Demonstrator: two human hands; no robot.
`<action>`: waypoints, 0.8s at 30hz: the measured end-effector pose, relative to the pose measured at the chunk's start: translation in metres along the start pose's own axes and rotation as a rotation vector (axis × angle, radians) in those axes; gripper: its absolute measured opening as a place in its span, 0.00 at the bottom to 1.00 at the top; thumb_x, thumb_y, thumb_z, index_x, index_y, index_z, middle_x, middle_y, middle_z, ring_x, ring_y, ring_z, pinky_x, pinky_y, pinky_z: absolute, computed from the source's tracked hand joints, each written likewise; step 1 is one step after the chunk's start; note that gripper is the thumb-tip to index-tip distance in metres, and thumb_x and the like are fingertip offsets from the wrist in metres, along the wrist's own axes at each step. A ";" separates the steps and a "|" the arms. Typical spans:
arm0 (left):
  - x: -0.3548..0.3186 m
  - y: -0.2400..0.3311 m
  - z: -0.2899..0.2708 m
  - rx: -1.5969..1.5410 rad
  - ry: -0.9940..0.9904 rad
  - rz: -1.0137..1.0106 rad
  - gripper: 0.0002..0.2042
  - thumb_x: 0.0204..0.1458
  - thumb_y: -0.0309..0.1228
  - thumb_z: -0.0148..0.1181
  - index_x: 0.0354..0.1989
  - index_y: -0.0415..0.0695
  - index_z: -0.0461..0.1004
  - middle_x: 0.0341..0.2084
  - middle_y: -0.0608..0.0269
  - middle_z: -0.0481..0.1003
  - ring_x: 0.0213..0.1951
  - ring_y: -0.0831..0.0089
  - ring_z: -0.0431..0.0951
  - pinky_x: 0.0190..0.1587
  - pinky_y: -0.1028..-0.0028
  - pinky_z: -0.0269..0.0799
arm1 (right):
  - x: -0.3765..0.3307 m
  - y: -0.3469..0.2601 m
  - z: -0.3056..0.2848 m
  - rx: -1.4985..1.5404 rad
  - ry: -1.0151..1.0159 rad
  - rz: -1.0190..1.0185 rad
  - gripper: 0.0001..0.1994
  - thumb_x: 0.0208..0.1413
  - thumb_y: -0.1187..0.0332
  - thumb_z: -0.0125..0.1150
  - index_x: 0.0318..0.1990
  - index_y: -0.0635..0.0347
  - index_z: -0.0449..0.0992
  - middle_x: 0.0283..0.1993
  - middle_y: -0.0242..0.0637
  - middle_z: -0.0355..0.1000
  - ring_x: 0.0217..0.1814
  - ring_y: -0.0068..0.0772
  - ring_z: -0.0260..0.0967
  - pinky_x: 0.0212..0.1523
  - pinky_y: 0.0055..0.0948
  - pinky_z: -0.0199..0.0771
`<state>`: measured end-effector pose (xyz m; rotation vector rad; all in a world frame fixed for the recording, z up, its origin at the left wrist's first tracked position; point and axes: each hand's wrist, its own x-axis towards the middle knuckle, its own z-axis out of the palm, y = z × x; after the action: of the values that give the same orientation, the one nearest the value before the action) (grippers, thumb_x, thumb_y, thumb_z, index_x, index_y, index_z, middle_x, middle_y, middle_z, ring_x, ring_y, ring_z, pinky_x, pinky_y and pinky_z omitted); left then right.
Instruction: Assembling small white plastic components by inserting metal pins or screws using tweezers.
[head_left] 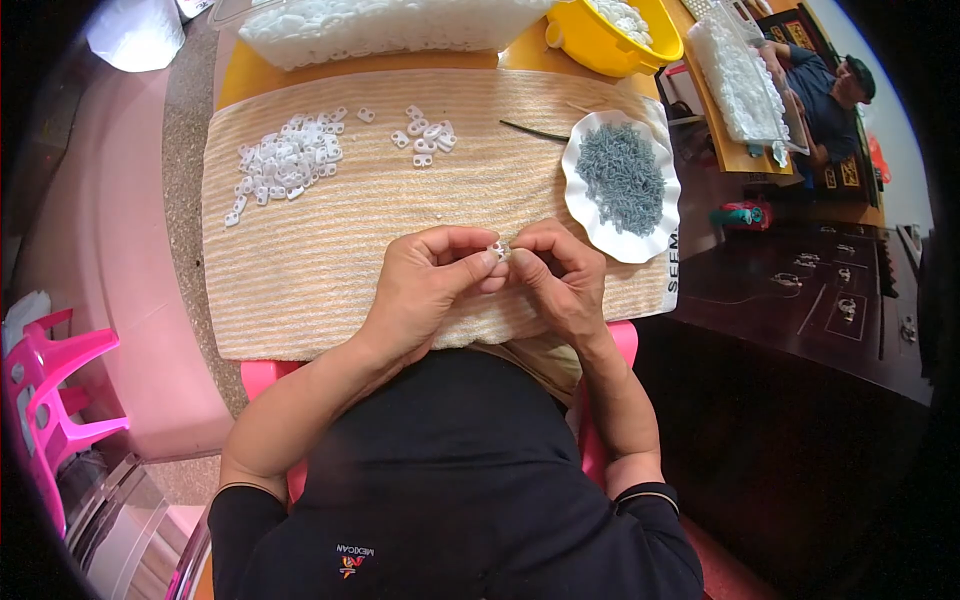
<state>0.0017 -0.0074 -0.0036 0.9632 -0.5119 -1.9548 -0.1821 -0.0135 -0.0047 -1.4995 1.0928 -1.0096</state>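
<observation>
Over the middle of the striped towel, my left hand [437, 280] pinches a small white plastic piece [499, 250] between thumb and forefinger. My right hand [560, 278] meets it there, its thumb and forefinger closed at the right side of the same piece. Whether the right fingertips also hold a smaller part cannot be made out. A heap of similar white plastic pieces with holes [288, 158] lies at the far left of the towel, and a smaller group [428, 134] lies right of it. Right of my hands, a scalloped white plate [628, 247] holds many small grey-blue parts [620, 175].
The striped towel [400, 210] covers the table. Behind it stand a clear bin of white pieces [370, 35] and a yellow basin [610, 45]. A thin black stick [532, 130] lies beside the plate. Pink stools [65, 400] are at left; another person [820, 95] sits at far right.
</observation>
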 end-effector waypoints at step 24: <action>-0.002 -0.005 0.001 0.074 -0.021 0.051 0.09 0.53 0.23 0.61 0.41 0.34 0.75 0.31 0.60 0.78 0.33 0.77 0.78 0.39 0.79 0.76 | -0.001 -0.014 0.002 -0.011 -0.022 0.072 0.04 0.56 0.76 0.59 0.32 0.68 0.76 0.32 0.34 0.71 0.35 0.22 0.68 0.38 0.21 0.67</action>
<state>-0.0012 -0.0025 -0.0055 0.9676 -0.6182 -1.9137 -0.1781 -0.0107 0.0090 -1.4665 1.1304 -0.9375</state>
